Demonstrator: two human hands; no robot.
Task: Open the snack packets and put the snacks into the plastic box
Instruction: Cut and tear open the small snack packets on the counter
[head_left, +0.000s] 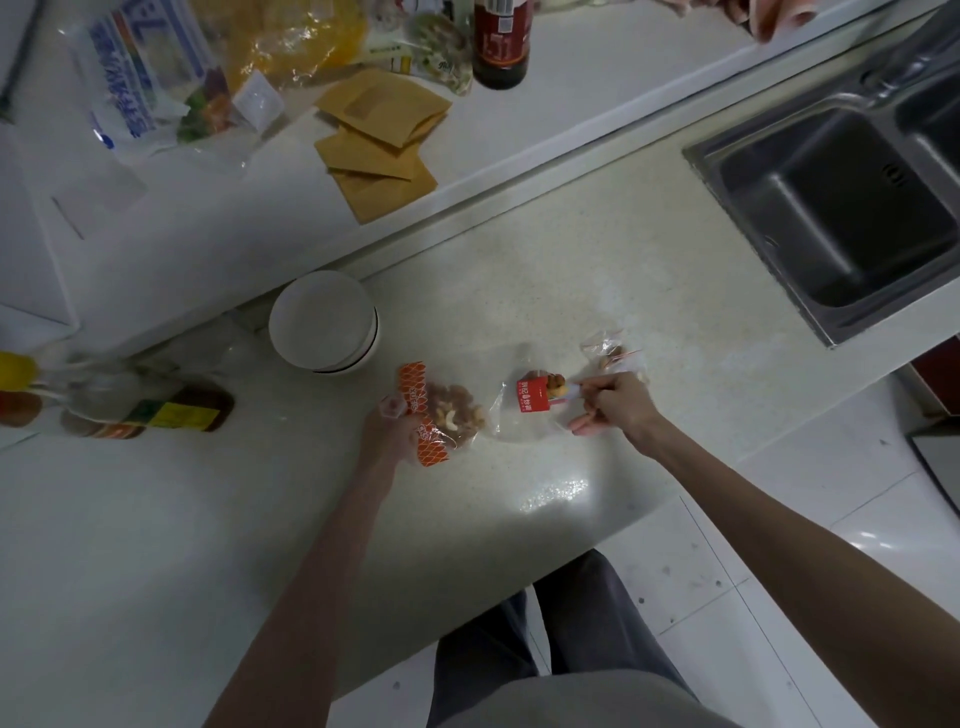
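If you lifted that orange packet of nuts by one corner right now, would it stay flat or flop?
Probably flop: the orange packet looks like thin film, crinkled where the left hand grips it. The nuts bunched in its clear window would likely slide toward the low end. It seems light, and the glossy film may be a bit slippery.

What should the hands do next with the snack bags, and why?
Probably tear open the orange-striped clear nut packet that the left hand grips: it looks sealed, while the right hand pinches the red-labelled clear packet.
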